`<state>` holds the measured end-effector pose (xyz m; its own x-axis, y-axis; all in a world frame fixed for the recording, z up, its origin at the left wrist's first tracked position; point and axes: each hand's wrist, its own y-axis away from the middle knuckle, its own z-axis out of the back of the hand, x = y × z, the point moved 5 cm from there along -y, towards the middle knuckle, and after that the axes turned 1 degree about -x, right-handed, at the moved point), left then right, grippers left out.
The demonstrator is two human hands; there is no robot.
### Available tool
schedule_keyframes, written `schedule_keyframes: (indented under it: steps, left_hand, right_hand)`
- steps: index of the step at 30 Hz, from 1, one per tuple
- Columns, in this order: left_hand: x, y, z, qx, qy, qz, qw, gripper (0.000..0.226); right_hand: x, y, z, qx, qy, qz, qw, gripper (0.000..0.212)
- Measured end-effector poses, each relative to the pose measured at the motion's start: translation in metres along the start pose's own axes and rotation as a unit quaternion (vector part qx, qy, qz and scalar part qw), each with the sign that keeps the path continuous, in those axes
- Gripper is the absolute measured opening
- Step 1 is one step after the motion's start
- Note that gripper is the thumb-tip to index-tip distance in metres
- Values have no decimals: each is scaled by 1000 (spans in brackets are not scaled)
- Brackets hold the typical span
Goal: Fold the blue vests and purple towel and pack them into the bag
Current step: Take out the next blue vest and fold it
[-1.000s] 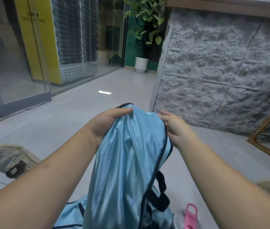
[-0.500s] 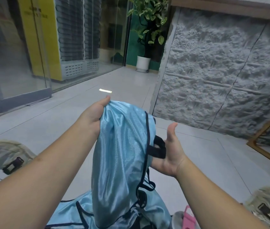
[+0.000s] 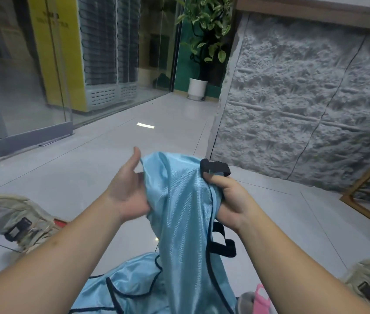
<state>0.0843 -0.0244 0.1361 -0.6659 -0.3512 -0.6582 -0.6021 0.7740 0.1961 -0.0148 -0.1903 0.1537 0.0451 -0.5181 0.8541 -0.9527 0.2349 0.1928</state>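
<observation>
Right hand [image 3: 229, 200]: fingers curled, gripping the blue vest [image 3: 179, 211] at its edge, beside a black strap [image 3: 215, 167]. Left hand [image 3: 127, 189]: palm up, thumb raised, fingers apparently tucked under the vest fabric. Vest held raised above the tiled floor [image 3: 66, 173], lower end trailing onto more blue fabric [image 3: 134, 286].

Potted plant [image 3: 204, 41] (white pot), 2 sneakers [image 3: 14, 219]
</observation>
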Motion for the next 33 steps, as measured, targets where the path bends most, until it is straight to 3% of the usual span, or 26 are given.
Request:
schedule_keyframes:
  steps: [3,5,12,14,15,17,18,19,20,22,23,25,28,29,31,33]
  left_hand:
    - [8,3,-6,31,-114,31,992,60]
    - [6,2,-7,22,-204,21,978,55]
    - [-8,-3,1,-123,-332,50,934,35]
    - [-15,0,-1,-176,-342,43,922,33]
    - [-19,3,-2,-200,-353,33,913,35]
    - [-25,4,-5,-216,-340,8,915,50]
    - [-27,3,-7,-214,-327,-12,920,64]
    - [-31,3,-10,-212,-314,-36,925,73]
    - [-35,3,-14,-203,-312,-64,926,66]
    - [-43,6,-22,-193,-351,-92,912,27]
    - [-46,9,-24,-194,-377,-97,901,21]
    - [-52,11,-26,-196,-435,-119,871,28]
    - [-55,16,-35,-177,-508,-135,832,14]
    - [-55,17,-37,-175,-522,-131,824,20]
    - [-53,18,-41,-183,-567,-127,793,37]
    - [-52,20,-47,-197,-638,-136,731,45]
  right_hand:
    - [-5,-2,8,-60,24,-20,998,39]
    - [-7,-5,12,-82,43,-37,995,40]
    - [16,7,13,-139,132,-75,979,29]
    - [23,5,15,-166,184,-57,967,48]
    - [26,4,17,-180,203,-46,961,70]
    - [30,1,17,-180,204,-13,962,116]
    - [32,1,15,-171,205,3,964,122]
    - [34,2,12,-156,207,11,966,115]
    - [36,4,10,-142,215,17,966,97]
    - [44,7,7,-120,237,20,964,54]
    - [47,7,8,-110,262,18,959,43]
    - [52,8,9,-96,369,14,924,40]
    - [58,15,0,-97,536,13,839,60]
    - [60,17,-4,-106,572,16,813,60]
    - [63,20,-9,-123,623,36,771,48]
    - [65,19,-10,-136,647,55,748,24]
